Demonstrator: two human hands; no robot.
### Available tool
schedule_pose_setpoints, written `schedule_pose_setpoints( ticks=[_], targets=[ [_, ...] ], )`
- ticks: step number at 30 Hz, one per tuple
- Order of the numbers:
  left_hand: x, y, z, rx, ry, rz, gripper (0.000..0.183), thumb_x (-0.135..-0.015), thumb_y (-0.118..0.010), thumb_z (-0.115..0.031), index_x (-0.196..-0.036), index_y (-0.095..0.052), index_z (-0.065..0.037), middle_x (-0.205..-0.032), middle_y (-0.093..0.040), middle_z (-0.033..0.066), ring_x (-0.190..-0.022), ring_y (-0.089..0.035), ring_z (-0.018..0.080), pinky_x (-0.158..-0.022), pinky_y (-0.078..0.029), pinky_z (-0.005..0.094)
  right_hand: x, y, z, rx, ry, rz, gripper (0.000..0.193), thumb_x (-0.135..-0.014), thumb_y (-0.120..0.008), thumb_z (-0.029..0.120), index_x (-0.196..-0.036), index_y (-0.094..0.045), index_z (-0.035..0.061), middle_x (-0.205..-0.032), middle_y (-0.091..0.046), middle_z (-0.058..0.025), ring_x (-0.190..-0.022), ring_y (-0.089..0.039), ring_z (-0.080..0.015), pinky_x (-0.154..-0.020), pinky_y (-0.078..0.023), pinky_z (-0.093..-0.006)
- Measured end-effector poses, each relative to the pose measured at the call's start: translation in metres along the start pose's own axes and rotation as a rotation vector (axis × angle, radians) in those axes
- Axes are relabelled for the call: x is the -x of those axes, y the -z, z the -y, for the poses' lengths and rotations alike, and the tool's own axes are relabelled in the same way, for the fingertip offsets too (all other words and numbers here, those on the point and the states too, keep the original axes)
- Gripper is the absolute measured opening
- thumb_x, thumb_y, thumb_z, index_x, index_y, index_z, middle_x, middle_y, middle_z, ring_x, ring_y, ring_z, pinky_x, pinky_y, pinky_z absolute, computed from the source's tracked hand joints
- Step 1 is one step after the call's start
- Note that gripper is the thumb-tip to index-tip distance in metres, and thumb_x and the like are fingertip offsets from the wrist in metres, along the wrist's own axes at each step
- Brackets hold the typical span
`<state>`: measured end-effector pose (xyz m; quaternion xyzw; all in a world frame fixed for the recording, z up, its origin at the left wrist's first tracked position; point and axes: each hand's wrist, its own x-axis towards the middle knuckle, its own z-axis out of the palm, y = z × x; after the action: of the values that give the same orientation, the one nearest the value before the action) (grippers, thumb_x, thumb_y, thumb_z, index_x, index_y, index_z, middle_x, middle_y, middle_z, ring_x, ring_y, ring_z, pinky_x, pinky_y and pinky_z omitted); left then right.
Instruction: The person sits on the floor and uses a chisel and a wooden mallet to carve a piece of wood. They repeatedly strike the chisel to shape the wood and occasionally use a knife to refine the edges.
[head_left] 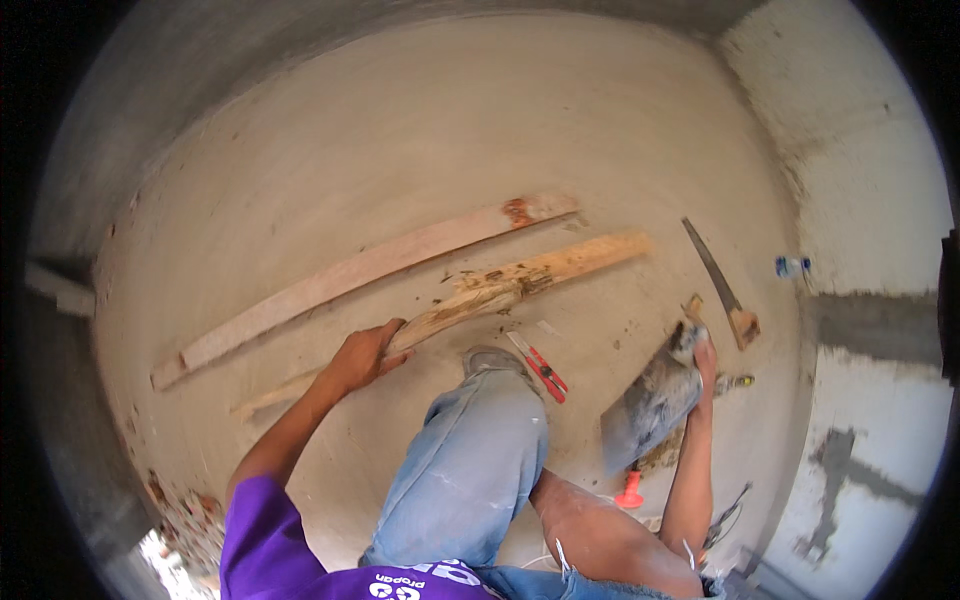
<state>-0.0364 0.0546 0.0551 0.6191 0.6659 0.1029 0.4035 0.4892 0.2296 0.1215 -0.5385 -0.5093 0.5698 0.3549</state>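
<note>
My left hand (365, 358) is closed round the near part of a rough, splintered wooden board (455, 312), which lies at a slant on the floor. Its far end is smoother and orange-tinted, and its broken middle has loose splinters around it. On the right, my right hand (705, 358) grips the upper end of a dark grey, dust-smeared, flat-sided object (655, 400); its exact kind does not show. My shoe (497, 360) stands close to the board. A red utility knife (545, 372) with its blade out lies between the shoe and the grey object.
Beyond the splintered board lies a longer pale plank (360, 272). A handsaw (718, 280) rests at the right, with a plastic bottle (792, 267) near the wall (870, 220). An orange-red handle (630, 490) shows below the grey object. Rubble (190, 515) lies at lower left.
</note>
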Motion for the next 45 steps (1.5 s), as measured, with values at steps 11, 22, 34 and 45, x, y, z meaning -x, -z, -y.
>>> schedule_pose_setpoints(
  ticks=[11,22,34,45],
  targets=[
    [0.009,0.029,-0.099,0.006,-0.096,-0.105,0.053,-0.088,-0.076,-0.030,-0.127,-0.054,-0.001,-0.099,-0.068,0.0278,-0.090,-0.068,0.0444,-0.077,-0.054,0.0458,-0.056,-0.092,0.108,0.368,0.103,0.426,0.067,-0.097,-0.059,0.047,-0.143,-0.051,-0.0014,-0.133,-0.061,-0.0170,-0.123,-0.055,-0.0227,-0.106,-0.040,-0.0356],
    [0.020,0.025,-0.069,-0.018,-0.048,-0.118,0.054,-0.089,-0.075,-0.029,-0.128,-0.052,0.001,-0.097,-0.069,0.0290,-0.086,-0.070,0.0431,-0.075,-0.055,0.0460,-0.076,-0.125,0.093,0.354,0.087,0.519,0.073,-0.096,-0.058,0.051,-0.140,-0.049,-0.0073,-0.138,-0.057,-0.0234,-0.130,-0.051,-0.0308,-0.109,-0.038,-0.0393],
    [0.017,0.030,-0.091,-0.015,-0.042,-0.052,0.053,-0.090,-0.073,-0.030,-0.129,-0.052,-0.001,-0.085,-0.068,0.0261,-0.080,-0.069,0.0419,-0.070,-0.053,0.0459,-0.096,-0.135,0.059,0.208,-0.082,0.453,0.063,-0.099,-0.056,0.046,-0.135,-0.056,-0.0058,-0.128,-0.063,-0.0155,-0.121,-0.054,-0.0223,-0.108,-0.037,-0.0349],
    [0.010,0.010,-0.089,-0.010,-0.050,-0.072,0.049,-0.091,-0.072,-0.030,-0.127,-0.051,-0.005,-0.092,-0.068,0.0261,-0.085,-0.068,0.0442,-0.072,-0.054,0.0485,-0.083,-0.148,0.045,0.205,0.082,0.489,0.064,-0.097,-0.061,0.044,-0.143,-0.050,0.0001,-0.123,-0.064,-0.0178,-0.121,-0.055,-0.0257,-0.105,-0.040,-0.0362]
  ],
)
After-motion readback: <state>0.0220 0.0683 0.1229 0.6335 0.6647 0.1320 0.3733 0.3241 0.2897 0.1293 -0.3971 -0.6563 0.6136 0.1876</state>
